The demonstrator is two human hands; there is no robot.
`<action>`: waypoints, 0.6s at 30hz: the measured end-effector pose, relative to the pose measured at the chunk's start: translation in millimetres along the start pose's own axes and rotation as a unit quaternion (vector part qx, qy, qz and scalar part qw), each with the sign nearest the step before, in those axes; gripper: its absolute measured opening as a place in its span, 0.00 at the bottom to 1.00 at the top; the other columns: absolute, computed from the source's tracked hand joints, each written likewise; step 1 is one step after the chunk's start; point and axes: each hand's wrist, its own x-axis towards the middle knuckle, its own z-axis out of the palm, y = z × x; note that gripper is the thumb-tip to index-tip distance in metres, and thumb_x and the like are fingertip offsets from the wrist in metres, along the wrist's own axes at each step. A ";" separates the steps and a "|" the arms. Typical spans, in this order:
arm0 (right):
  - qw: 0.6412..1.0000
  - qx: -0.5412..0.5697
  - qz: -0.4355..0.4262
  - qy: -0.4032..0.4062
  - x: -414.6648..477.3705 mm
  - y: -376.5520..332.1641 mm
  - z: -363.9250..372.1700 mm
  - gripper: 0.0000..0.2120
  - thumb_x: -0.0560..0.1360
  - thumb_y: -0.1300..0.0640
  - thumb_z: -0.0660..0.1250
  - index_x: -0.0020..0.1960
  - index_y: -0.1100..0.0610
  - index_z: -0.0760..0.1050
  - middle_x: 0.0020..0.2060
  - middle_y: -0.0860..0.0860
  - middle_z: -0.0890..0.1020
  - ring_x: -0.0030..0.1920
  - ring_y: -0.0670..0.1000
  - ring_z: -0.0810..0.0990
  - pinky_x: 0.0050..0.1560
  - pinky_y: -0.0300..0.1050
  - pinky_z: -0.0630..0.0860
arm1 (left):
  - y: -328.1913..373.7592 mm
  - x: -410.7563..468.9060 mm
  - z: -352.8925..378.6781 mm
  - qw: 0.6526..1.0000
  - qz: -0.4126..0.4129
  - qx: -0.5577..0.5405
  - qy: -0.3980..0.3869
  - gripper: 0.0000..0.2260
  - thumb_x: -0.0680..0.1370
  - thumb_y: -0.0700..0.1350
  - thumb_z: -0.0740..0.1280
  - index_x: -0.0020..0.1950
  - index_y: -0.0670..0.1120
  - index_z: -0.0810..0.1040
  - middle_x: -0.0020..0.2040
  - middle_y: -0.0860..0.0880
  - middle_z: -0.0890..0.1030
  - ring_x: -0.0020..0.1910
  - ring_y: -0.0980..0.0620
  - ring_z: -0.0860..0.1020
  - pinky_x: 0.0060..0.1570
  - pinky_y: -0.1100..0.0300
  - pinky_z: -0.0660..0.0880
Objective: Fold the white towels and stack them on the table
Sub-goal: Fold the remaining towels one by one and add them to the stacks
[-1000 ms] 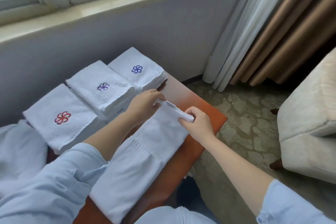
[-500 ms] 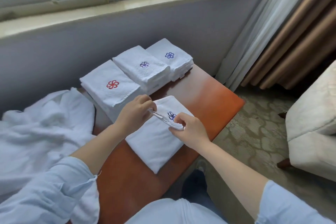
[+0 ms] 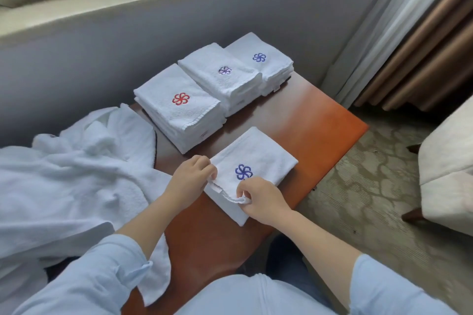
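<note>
A folded white towel with a blue flower mark (image 3: pixel 258 158) lies flat on the reddish wooden table (image 3: pixel 314 123). My left hand (image 3: pixel 190 181) pinches its near left corner. My right hand (image 3: pixel 261 199) pinches the near edge a little to the right. Behind it, three stacks of folded white towels stand in a row: one with a red flower (image 3: pixel 179 107), one with a purple flower (image 3: pixel 220 77), one with a blue flower (image 3: pixel 261 59).
A heap of unfolded white towels (image 3: pixel 71 174) lies at the left, draped over the table's edge. A grey wall under a window sill runs behind the stacks. Curtains (image 3: pixel 409 28) hang at the right, and a pale armchair (image 3: pixel 450 161) stands on the patterned carpet.
One second ago the towel lay long and I held its far end. I have folded it toward me into a small square, and both hands now pinch the near edge.
</note>
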 end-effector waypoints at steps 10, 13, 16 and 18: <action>0.993 -0.032 -0.045 -0.108 -1.9 5.7 15.6 0.09 0.71 0.45 0.69 0.48 0.45 0.84 0.39 0.45 0.78 0.48 0.48 0.71 0.58 0.39 0.63 | -10.8 -14.4 19.6 0.997 -0.021 -0.009 -0.073 0.17 0.59 0.29 0.72 0.42 0.46 0.78 0.42 0.49 0.77 0.42 0.45 0.76 0.33 0.54 0.74; 0.990 0.010 -0.037 -0.135 -3.0 13.0 16.6 0.11 0.71 0.39 0.68 0.45 0.44 0.84 0.42 0.46 0.75 0.50 0.45 0.67 0.59 0.35 0.55 | -13.7 -14.9 23.2 0.989 -0.054 -0.030 -0.132 0.14 0.68 0.33 0.68 0.49 0.48 0.78 0.48 0.51 0.75 0.52 0.48 0.72 0.40 0.52 0.74; 0.994 -0.007 -0.022 -0.102 -3.4 16.7 21.1 0.11 0.74 0.45 0.65 0.42 0.48 0.84 0.41 0.45 0.75 0.50 0.46 0.66 0.62 0.36 0.59 | -14.9 -6.2 20.4 0.973 -0.083 -0.044 -0.212 0.16 0.72 0.33 0.59 0.52 0.51 0.77 0.49 0.55 0.72 0.55 0.51 0.68 0.47 0.52 0.74; 0.995 -0.037 -0.015 -0.087 -6.5 19.1 23.3 0.10 0.73 0.46 0.66 0.40 0.49 0.83 0.40 0.45 0.75 0.50 0.47 0.68 0.64 0.39 0.62 | -9.9 1.3 17.5 0.963 -0.096 -0.043 -0.249 0.15 0.74 0.35 0.57 0.49 0.53 0.77 0.46 0.57 0.72 0.52 0.52 0.69 0.48 0.53 0.74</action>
